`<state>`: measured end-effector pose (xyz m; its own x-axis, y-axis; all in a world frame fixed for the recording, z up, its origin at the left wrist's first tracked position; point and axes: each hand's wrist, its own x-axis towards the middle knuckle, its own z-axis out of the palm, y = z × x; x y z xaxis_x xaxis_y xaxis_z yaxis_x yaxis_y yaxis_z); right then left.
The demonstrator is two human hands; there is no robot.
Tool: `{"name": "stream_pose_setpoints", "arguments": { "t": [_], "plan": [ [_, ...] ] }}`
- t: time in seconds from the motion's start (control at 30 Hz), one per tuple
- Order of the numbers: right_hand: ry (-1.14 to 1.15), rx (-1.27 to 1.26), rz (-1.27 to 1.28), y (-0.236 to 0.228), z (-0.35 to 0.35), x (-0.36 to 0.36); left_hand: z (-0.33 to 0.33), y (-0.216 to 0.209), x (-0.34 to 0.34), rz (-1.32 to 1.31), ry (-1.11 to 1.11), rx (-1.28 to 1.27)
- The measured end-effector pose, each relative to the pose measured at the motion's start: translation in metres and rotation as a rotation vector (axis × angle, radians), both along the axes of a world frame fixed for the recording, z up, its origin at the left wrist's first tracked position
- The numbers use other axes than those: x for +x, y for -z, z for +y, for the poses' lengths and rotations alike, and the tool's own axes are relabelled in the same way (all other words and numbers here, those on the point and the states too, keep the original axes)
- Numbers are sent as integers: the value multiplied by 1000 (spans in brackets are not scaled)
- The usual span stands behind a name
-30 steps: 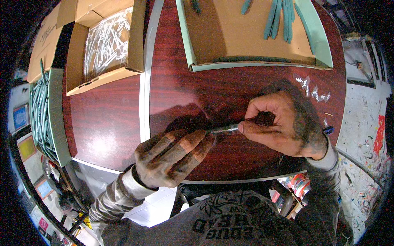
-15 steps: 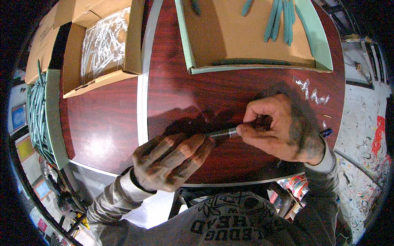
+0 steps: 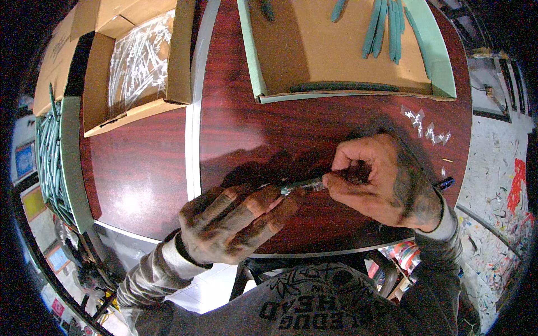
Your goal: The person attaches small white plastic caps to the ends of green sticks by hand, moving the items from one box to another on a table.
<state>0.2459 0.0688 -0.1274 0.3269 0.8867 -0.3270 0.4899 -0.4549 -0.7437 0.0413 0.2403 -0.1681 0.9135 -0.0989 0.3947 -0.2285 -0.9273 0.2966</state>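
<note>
Between my hands, above the table, is a slim dark pen-like stick, with a shiny clear strip showing along it. My left hand, palm down, grips its left part, which the fingers mostly hide. At the right end, my right hand pinches the stick or the strip's edge between thumb and bent forefinger; which one, I cannot tell. To the right of that hand lie small clear film pieces with white marks. A blue-capped pen rests by my right wrist.
At the far side stands a shallow mint-edged cardboard tray with several teal sticks in it. A brown carton at far left holds many clear strips. Left of it, a narrow box is full of teal sticks. A white strip crosses the dark red table.
The stick has turned in my fingers: its printed side showed before, and now a glossy clear strip shows. My left fingers have shifted slightly, and the right hand sits slightly lower.
</note>
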Motion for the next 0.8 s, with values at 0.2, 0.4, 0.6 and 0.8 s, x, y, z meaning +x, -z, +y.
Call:
{"name": "stream_pose_setpoints", "arguments": {
  "t": [0.2,0.4,0.6,0.8],
  "plan": [
    [-26,-13,-19,-4,0,1,0,0,-2,14,-9,17],
    [-17,20,-5,0,-4,1,-3,-8,1,70,-4,56],
    [-13,-52,74,-7,-2,3,0,-18,8,94,81,33],
    [50,-80,100,-7,-6,3,-6,-16,4,81,18,103]
  ]
}}
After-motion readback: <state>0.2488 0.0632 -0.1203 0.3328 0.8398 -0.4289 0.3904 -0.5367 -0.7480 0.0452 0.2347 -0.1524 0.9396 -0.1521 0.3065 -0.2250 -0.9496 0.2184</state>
